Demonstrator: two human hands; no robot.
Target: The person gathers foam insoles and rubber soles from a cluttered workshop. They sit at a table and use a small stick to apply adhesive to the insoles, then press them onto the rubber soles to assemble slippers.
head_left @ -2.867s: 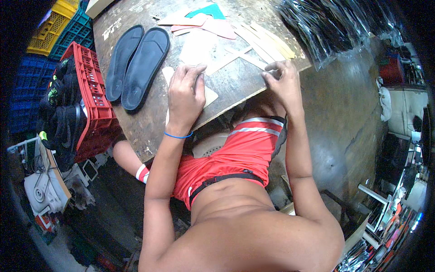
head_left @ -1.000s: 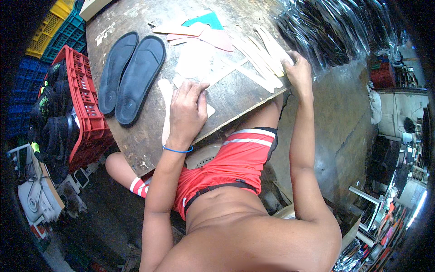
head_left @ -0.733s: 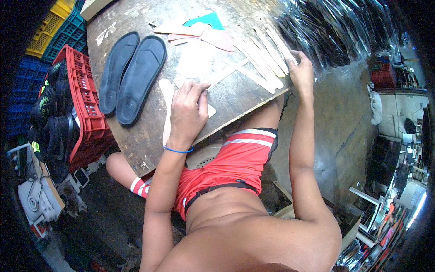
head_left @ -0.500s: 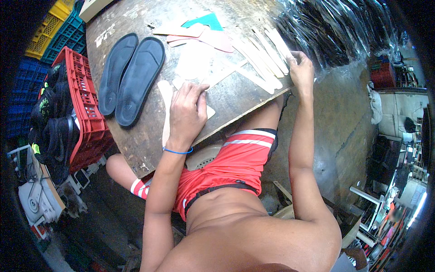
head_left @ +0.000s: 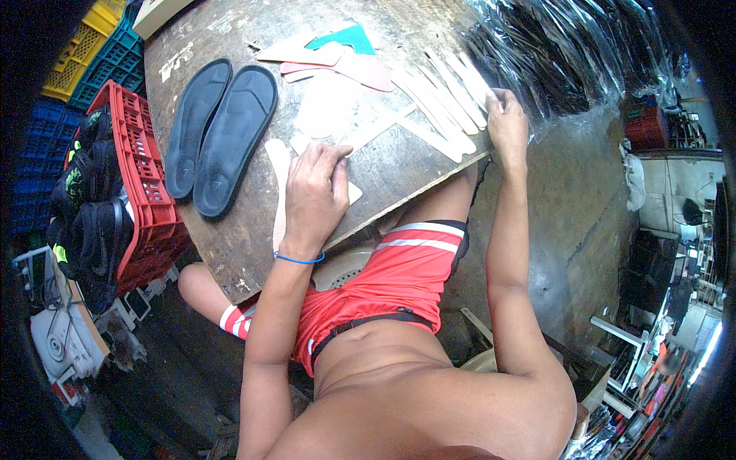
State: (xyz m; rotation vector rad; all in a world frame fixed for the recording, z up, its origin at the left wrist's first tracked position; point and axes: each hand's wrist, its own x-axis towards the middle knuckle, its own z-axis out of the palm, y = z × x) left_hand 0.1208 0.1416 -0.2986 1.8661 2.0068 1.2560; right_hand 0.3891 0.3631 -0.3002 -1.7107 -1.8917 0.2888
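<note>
My left hand rests on the wooden table near its front edge, fingers curled over flat cream pieces. A long cream piece lies along its left side, and the corner of another cream piece sticks out by the thumb. At the table's right edge my right hand is closed in a pinch on the near end of a pale strip. Several similar pale strips lie fanned out beside it. What the left fingers press or grip is hidden beneath them.
Two black insoles lie on the left of the table. Pink pieces and a green piece sit farther back. A red crate with black shoes stands left; clear-wrapped black goods are at the far right.
Little differs. The far end of the pale strip at my right hand has shifted slightly to the right; my left hand stays in the same place.
</note>
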